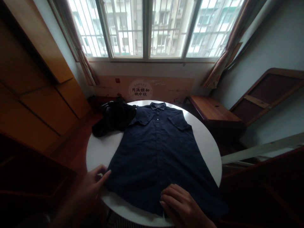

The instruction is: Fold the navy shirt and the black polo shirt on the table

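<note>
A dark navy button-up shirt [156, 148] lies flat, front side up, on a round white table [99, 152], collar toward the window and sleeves folded under. My left hand [95, 183] rests at the shirt's lower left hem corner, fingers stretched out and touching the cloth edge. My right hand [180, 202] lies on the bottom hem near the button line, fingers curled lightly and pressing down on the fabric. Neither hand lifts anything.
A pile of black clothing [114, 118] sits at the table's far left. Wooden cabinets [42, 95] stand on the left, a low wooden table [213, 109] and leaning panels [268, 95] on the right. A barred window [152, 28] and cardboard box [142, 88] are behind.
</note>
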Available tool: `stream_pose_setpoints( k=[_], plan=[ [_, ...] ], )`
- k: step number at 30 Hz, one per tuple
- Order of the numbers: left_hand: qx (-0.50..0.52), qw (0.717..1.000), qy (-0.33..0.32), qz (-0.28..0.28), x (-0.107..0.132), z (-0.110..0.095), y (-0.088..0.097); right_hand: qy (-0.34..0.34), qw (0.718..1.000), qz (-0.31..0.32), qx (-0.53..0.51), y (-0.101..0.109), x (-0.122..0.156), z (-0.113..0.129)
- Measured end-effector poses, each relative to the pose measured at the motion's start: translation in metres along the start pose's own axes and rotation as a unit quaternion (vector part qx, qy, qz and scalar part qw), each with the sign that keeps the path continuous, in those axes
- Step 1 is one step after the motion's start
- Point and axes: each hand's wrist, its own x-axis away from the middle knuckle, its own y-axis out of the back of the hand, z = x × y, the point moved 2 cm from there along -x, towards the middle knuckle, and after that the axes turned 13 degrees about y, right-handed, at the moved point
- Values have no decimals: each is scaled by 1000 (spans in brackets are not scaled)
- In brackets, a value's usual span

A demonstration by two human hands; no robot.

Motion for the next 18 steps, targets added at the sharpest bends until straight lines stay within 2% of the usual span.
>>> stream_pose_setpoints(
  k=[4, 7, 9, 11, 14, 18],
  plan=[
    [40, 998, -48, -12, 4, -26, -14, -62, 994, 87, -32, -3, -51, -10],
    [68, 996, -55, 36, 0, -39, -20, -89, 984, 152, -21, -24, -88, -11],
    [78, 993, -50, 68, -7, -41, -18, -86, 977, 193, -1, -42, -106, -6],
    [92, 992, -25, 77, -13, -37, -11, -84, 970, 226, 7, -59, -116, -1],
    [123, 988, 20, 95, -18, -30, -5, -107, 970, 220, -3, -76, -122, 2],
    [154, 971, 2, 185, -13, -28, -14, -143, 973, 175, -40, -88, -124, -6]
  ],
)
